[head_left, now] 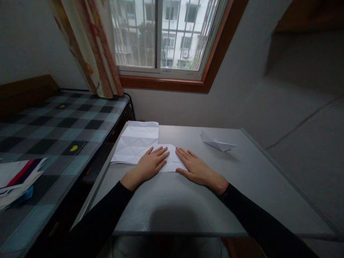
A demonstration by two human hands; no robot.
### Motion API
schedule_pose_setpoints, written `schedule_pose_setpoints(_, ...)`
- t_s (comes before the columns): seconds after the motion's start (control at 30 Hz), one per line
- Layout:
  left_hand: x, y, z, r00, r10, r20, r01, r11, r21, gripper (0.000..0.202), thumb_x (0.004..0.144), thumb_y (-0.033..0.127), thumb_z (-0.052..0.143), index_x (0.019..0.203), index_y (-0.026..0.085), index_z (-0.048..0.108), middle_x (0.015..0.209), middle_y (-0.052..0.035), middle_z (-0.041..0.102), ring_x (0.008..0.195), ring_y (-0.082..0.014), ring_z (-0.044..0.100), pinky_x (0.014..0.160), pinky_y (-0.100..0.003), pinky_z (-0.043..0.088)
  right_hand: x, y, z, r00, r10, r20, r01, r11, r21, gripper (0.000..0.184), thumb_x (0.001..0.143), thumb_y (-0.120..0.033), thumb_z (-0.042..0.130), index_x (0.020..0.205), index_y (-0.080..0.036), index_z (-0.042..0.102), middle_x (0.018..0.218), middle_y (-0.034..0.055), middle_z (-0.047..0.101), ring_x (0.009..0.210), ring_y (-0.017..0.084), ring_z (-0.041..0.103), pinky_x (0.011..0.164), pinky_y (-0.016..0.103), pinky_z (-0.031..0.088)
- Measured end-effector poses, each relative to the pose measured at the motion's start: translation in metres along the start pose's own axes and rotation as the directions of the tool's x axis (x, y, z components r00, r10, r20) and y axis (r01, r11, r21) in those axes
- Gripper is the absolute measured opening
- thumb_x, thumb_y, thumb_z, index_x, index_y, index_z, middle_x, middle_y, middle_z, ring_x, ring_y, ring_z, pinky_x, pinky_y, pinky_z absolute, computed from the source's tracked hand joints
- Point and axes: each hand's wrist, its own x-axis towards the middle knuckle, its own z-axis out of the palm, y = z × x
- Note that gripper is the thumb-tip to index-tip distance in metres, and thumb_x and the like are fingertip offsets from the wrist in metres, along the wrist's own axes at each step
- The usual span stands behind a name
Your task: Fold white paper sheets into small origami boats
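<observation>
A small folded sheet of white paper [171, 165] lies flat on the grey table between my hands. My left hand [151, 163] rests palm down on its left part, fingers stretched out. Opposite it, my right hand [195, 165] lies flat on the paper's right part with the fingers extended. The palms and fingers hide both sides of the sheet. Beside my left hand is a stack of white paper [137, 139] with crease lines across it; the left fingers are close to its right edge. A folded paper boat [218, 144] sits farther back on the right.
The grey table [258, 186] stands against the wall under a barred window [174, 36]. To the left is a bed [88, 125] with a checked cover, where printed papers [18, 177] lie. A patterned curtain [94, 53] hangs beside the window.
</observation>
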Motion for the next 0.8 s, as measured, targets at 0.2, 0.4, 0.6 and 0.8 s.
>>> schedule_pose_setpoints(0.2, -0.001, 0.002, -0.001, 0.998, -0.032, -0.054, 0.033, 0.999, 0.033, 0.048, 0.114, 0.040, 0.055, 0.161, 0.030, 0.061, 0.174, -0.0118, 0.053, 0.162, -0.0332, 0.050, 0.134, -0.061, 0.037, -0.021, -0.002, -0.004, 1.000, 0.018, -0.001, -0.018, 1.000, -0.011, 0.084, 0.115, -0.061, 0.053, 0.183, -0.029, 0.018, 0.185, 0.0133, 0.031, 0.170, 0.036, 0.036, 0.138, 0.062, 0.034)
schedule_pose_setpoints(0.4, 0.001, -0.001, 0.002, 0.929, -0.252, -0.270, 0.272, 0.961, 0.040, 0.071, 0.103, 0.049, 0.071, 0.161, 0.013, 0.050, 0.163, -0.0284, 0.058, 0.152, -0.0449, 0.057, 0.127, -0.066, 0.043, -0.020, -0.004, -0.005, 1.000, 0.030, -0.003, -0.030, 1.000, -0.003, 0.082, 0.115, -0.061, 0.052, 0.183, -0.029, 0.019, 0.185, 0.0126, 0.031, 0.171, 0.035, 0.034, 0.139, 0.062, 0.032)
schedule_pose_setpoints(0.6, 0.004, -0.003, -0.003, 0.871, -0.301, -0.389, 0.275, 0.954, -0.122, 0.085, 0.093, 0.035, 0.079, 0.166, 0.017, 0.039, 0.142, -0.0208, 0.069, 0.127, -0.0388, 0.070, 0.111, -0.057, 0.058, -0.020, -0.005, -0.006, 1.000, 0.027, -0.014, -0.027, 1.000, 0.008, 0.083, 0.115, -0.062, 0.053, 0.183, -0.030, 0.018, 0.184, 0.0125, 0.032, 0.170, 0.035, 0.036, 0.139, 0.063, 0.033)
schedule_pose_setpoints(0.8, 0.003, 0.004, -0.007, 0.966, -0.044, -0.254, 0.000, 0.985, -0.174, 0.058, 0.103, 0.013, 0.055, 0.160, 0.024, 0.054, 0.145, -0.0119, 0.073, 0.133, -0.0271, 0.071, 0.116, -0.044, 0.058, -0.020, -0.005, -0.006, 1.000, 0.030, -0.008, -0.030, 1.000, -0.005, 0.083, 0.115, -0.061, 0.053, 0.183, -0.029, 0.019, 0.184, 0.0125, 0.031, 0.170, 0.035, 0.036, 0.139, 0.062, 0.033)
